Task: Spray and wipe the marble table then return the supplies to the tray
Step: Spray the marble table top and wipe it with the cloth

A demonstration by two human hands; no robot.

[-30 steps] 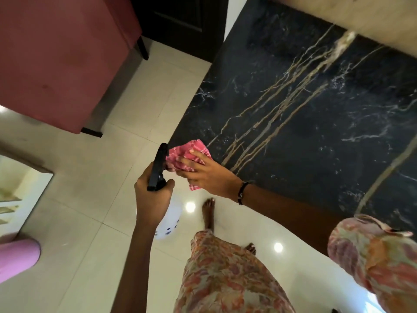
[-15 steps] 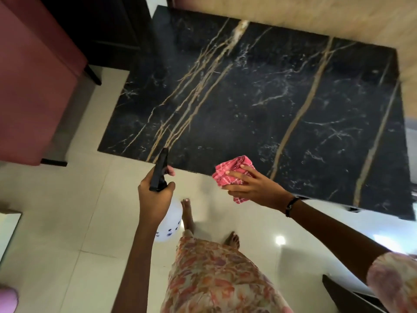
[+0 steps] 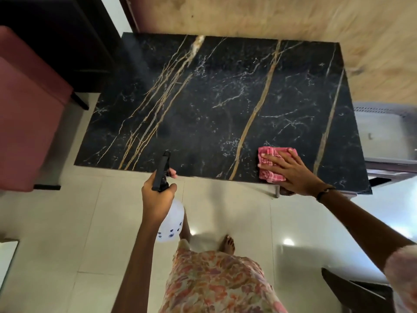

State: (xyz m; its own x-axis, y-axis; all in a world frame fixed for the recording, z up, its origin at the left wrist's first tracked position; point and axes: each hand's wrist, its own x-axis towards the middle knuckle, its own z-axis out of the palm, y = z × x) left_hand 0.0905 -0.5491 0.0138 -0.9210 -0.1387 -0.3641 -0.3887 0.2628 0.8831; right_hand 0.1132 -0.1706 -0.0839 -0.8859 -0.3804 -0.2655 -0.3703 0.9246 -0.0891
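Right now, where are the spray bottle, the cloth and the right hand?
spray bottle (image 3: 170, 223), head view, on its white body below the left hand.
cloth (image 3: 267, 154), head view, on the pink fabric beside the fingers.
right hand (image 3: 291, 171), head view, on the back of the hand.

Glossy cream tiled floor (image 3: 67, 222) with bright light reflections. Beige mottled wall (image 3: 270, 16) at the far side. Red upholstered seat (image 3: 24, 114) at left on dark legs; dark cabinet (image 3: 56, 41) behind it.
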